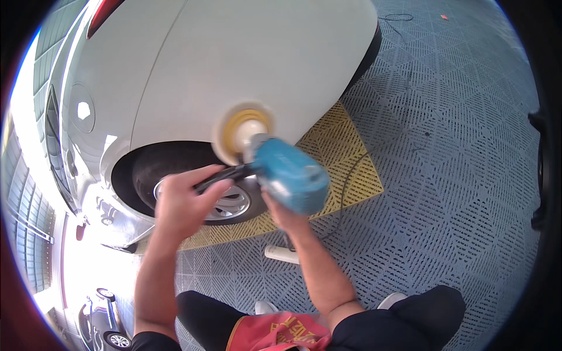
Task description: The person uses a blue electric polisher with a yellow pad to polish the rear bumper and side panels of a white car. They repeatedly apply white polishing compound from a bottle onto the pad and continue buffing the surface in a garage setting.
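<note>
A teal power polisher is held in both hands against a white car's rear bumper, just above the wheel arch. Its round pad, pale with a yellow backing, lies on the paint and looks blurred. My left hand grips the black side handle. Under the teal housing, my right hand is closed on the tool's body; its fingers are mostly hidden. Behind the tool and my left hand, the car's rear wheel shows in part.
A white bottle lies on the grey grated floor near my feet. A black cord runs from the tool across the yellow floor tiles. Another car stands at the lower left.
</note>
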Demonstrator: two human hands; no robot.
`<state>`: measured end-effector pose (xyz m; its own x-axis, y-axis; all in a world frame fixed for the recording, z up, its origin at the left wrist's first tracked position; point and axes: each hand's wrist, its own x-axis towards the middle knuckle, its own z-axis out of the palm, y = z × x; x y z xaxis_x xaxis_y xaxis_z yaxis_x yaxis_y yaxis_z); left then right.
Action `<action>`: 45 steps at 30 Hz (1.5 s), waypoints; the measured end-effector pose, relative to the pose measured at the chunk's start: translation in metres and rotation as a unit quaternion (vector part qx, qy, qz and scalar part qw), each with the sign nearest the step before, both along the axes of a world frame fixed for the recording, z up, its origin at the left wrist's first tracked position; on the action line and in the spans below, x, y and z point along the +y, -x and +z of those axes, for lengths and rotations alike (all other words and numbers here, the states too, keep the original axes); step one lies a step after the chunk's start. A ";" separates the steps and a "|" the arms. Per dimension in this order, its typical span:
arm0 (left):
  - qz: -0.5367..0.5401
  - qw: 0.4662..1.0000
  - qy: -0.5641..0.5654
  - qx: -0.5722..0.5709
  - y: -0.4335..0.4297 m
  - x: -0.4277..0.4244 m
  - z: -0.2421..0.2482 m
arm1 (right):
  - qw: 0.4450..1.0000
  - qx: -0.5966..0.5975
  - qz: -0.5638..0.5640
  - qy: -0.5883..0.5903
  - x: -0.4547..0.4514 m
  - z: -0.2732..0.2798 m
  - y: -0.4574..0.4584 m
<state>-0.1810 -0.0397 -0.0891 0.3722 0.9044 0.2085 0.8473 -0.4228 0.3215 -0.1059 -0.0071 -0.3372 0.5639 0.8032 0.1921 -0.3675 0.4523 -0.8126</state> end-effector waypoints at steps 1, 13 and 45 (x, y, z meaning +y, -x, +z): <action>-0.008 1.000 -0.013 -0.014 0.015 -0.005 0.013 | 0.997 -0.043 -0.037 -0.054 0.001 0.009 0.006; 0.016 0.994 0.038 -0.104 -0.029 -0.007 -0.072 | 0.963 -0.257 -0.075 0.032 -0.008 -0.025 -0.121; 0.002 0.989 -0.070 -0.133 -0.001 0.011 -0.048 | 0.945 0.223 0.189 -0.146 0.008 0.016 -0.100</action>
